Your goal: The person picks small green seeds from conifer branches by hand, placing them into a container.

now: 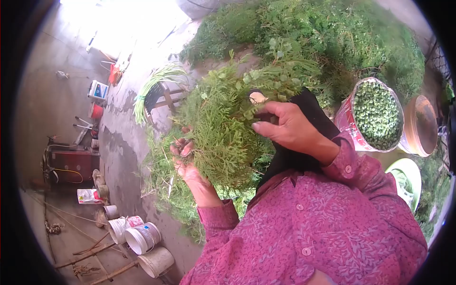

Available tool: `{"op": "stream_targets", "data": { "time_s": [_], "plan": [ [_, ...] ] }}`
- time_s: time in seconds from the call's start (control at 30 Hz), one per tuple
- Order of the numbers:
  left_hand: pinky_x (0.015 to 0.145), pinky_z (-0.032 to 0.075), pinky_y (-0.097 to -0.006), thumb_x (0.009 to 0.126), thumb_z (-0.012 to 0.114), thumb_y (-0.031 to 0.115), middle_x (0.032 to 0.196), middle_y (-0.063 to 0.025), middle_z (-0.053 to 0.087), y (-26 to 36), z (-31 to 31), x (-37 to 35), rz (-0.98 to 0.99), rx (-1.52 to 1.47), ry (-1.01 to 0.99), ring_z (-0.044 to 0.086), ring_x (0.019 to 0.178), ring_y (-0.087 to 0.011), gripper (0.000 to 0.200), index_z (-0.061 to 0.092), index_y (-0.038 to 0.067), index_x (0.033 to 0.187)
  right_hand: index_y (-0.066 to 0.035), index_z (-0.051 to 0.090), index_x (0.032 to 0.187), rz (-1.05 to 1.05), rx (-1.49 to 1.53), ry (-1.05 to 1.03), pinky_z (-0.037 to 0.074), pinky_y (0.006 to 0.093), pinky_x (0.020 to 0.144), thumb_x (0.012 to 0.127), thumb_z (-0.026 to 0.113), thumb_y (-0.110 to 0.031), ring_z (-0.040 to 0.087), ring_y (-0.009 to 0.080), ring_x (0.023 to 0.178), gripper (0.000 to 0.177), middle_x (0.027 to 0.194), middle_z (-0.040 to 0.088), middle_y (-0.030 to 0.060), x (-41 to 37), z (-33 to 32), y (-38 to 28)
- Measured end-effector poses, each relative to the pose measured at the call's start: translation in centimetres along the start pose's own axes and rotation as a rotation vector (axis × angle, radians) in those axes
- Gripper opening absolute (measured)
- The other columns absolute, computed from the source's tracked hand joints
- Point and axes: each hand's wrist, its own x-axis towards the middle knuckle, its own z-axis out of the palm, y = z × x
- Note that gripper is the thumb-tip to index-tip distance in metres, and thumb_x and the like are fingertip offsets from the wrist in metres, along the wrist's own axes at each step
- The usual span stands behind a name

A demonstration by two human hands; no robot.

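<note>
A thick bunch of feathery green sprigs (pixel 223 137) fills the middle of the view, in front of the pink patterned shirt. My left hand (pixel 184 154) has its fingers wrapped round the lower left side of the bunch, partly covered by leaves. At the bunch's right side is my right hand (pixel 280 124), its thumb and curled fingers closed on sprigs, with some fingertips hidden. Beside those fingers shows a small pale object (pixel 258 98) that I cannot identify. Rounder leaves mix with the sprigs near the top.
Cut greenery (pixel 327 42) is heaped behind. To the right stand a bucket of small green pieces (pixel 377 114), a tan bucket (pixel 420 126) and a pale green basin (pixel 412 173). Long green stems (pixel 154 90) lie on a stool at the left. White buckets (pixel 142 237) stand lower left.
</note>
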Motion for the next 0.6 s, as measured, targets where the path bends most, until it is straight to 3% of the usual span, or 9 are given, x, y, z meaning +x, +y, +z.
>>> {"op": "stream_targets", "data": {
  "time_s": [0.07,0.1,0.17,0.2,0.3,0.37,0.47,0.5,0.6],
  "plan": [
    [0.052,0.042,-0.0197,0.077,0.065,0.015,0.088,-0.0106,0.057,1.0,-0.8,0.1,-0.097,0.043,-0.044,0.047,0.062,-0.0094,0.045,0.04,0.0,0.111,0.001,0.058,0.086,-0.123,-0.389,0.084,0.037,0.0236,0.049,0.077,0.063,-0.015,0.046,0.0062,0.054,0.019,0.06,0.05,0.0009,0.4,0.4,-0.1],
    [0.052,0.042,-0.0197,0.077,0.065,0.015,0.088,-0.0106,0.057,0.7,-1.0,0.0,-0.098,0.043,-0.044,0.047,0.062,-0.0094,0.045,0.04,0.0,0.111,0.001,0.058,0.086,-0.123,-0.389,0.085,0.037,0.0236,0.049,0.077,0.063,-0.015,0.046,0.0062,0.054,0.019,0.06,0.05,0.0009,0.6,0.6,0.1],
    [0.05,0.041,-0.0192,0.076,0.066,0.015,0.1,-0.0128,0.054,-0.7,-1.1,-0.4,0.143,0.08,-0.043,0.047,0.063,-0.0109,0.032,0.05,-0.001,0.099,0.0,0.057,0.082,-0.233,-0.556,0.145,0.037,0.0267,0.048,0.075,0.064,-0.017,0.046,0.0084,0.053,0.019,0.056,0.048,0.0026,1.1,0.7,0.6],
    [0.05,0.041,-0.0192,0.076,0.066,0.015,0.1,-0.0128,0.054,-1.1,-0.6,-0.7,0.142,0.082,-0.043,0.047,0.063,-0.0109,0.032,0.05,-0.001,0.099,0.0,0.057,0.082,-0.233,-0.554,0.146,0.037,0.0267,0.048,0.075,0.064,-0.017,0.046,0.0084,0.053,0.019,0.056,0.048,0.0026,1.1,0.8,0.8],
    [0.049,0.04,-0.0198,0.075,0.066,0.014,0.111,-0.0134,0.048,-1.3,0.3,-1.1,0.115,0.019,0.041,0.047,0.063,-0.0123,0.02,0.055,0.0,0.086,-0.001,0.058,0.08,-0.152,-0.438,0.045,0.034,0.0245,0.044,0.077,0.062,-0.02,0.045,0.0077,0.049,0.019,0.054,0.048,0.0005,1.1,0.8,-0.2],
    [0.047,0.039,-0.0203,0.075,0.065,0.01,0.114,-0.0133,0.047,-0.4,-0.4,-1.1,0.106,0.019,0.117,0.046,0.061,-0.0128,0.018,0.055,0.0,0.087,-0.002,0.059,0.078,0.406,0.203,-0.221,0.032,0.0206,0.04,0.081,0.058,-0.02,0.044,0.0055,0.047,0.019,0.055,0.049,-0.001,0.3,0.3,-2.5],
    [0.046,0.038,-0.0208,0.076,0.063,0.008,0.113,-0.012,0.047,-0.5,0.5,-1.5,0.157,-0.095,0.075,0.045,0.059,-0.0132,0.016,0.054,0.0,0.086,-0.002,0.059,0.082,0.332,0.382,-0.312,0.031,0.0168,0.039,0.084,0.053,-0.018,0.043,0.0029,0.047,0.017,0.058,0.05,-0.0012,-0.8,-1.1,-3.6],
    [0.045,0.037,-0.0208,0.076,0.062,0.007,0.112,-0.0114,0.048,-0.4,0.9,-1.5,0.054,-0.32,0.072,0.044,0.057,-0.0138,0.016,0.054,0.0,0.087,-0.001,0.056,0.091,0.35,0.473,-0.29,0.033,0.0174,0.04,0.084,0.051,-0.014,0.043,0.0034,0.047,0.015,0.061,0.051,0.0009,-1.0,-1.1,-3.5],
    [0.045,0.039,-0.0213,0.077,0.062,0.008,0.113,-0.0112,0.047,-0.1,0.9,-1.6,0.031,-0.413,0.064,0.044,0.058,-0.0142,0.017,0.054,0.0,0.089,-0.001,0.055,0.098,0.415,0.274,-0.324,0.038,0.0191,0.045,0.082,0.052,-0.014,0.049,0.0056,0.054,0.021,0.069,0.055,0.002,-1.6,-1.0,-2.7]
  ]
}}
